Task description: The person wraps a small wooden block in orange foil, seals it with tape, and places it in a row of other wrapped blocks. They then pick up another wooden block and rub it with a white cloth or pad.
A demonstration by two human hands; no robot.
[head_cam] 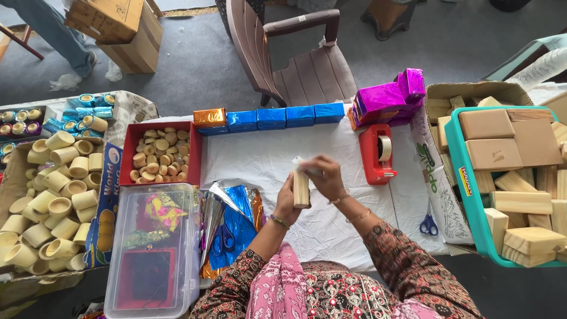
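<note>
Head view: both hands hold a wooden block upright above the desk (266,159); left hand (287,204) grips the wooden block (301,190), right hand (326,177) pinches its top, red tape dispenser (376,155) just right.

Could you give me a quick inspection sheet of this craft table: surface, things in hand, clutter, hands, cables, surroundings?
Surface: white cloth-covered table.
Job's things: upright pale wooden block, white scrap at its top.
Clutter: red tape dispenser, row of blue foil-wrapped blocks, red box of wooden discs, blue-handled scissors, teal crate of plain wooden blocks.
Grips: left hand holds the block; right hand pinches its top.
Cables: nothing seen.
Surroundings: brown plastic chair, cardboard boxes.
</note>
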